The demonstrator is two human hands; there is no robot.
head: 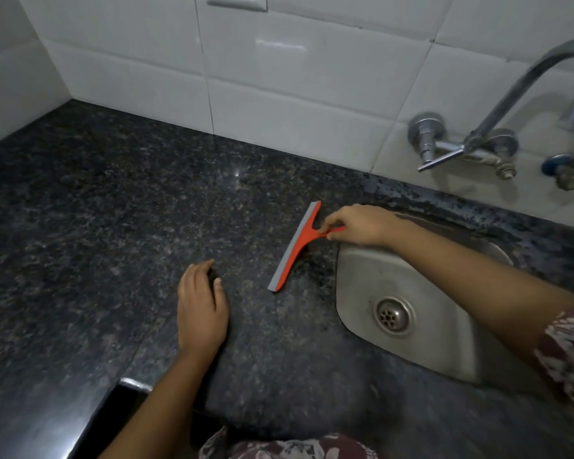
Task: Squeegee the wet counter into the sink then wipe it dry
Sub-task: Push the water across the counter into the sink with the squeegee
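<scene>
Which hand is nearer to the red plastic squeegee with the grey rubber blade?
Right. The right hand pinches the handle of the red plastic squeegee; the left hand rests on the dark granite counter to its left, apart.

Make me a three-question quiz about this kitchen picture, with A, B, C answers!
1. Where is the squeegee?
A on the counter beside the sink
B inside the sink
C held up in the air

2. What colour is its frame?
A green
B red
C yellow

3. The left hand is:
A gripping the squeegee
B curled in a fist
C resting open on the counter

Answers:
1. A, it lies on the dark granite by the sink's rim.
2. B, a red frame carries a grey blade.
3. C, its fingers are relaxed and hold nothing.
</scene>
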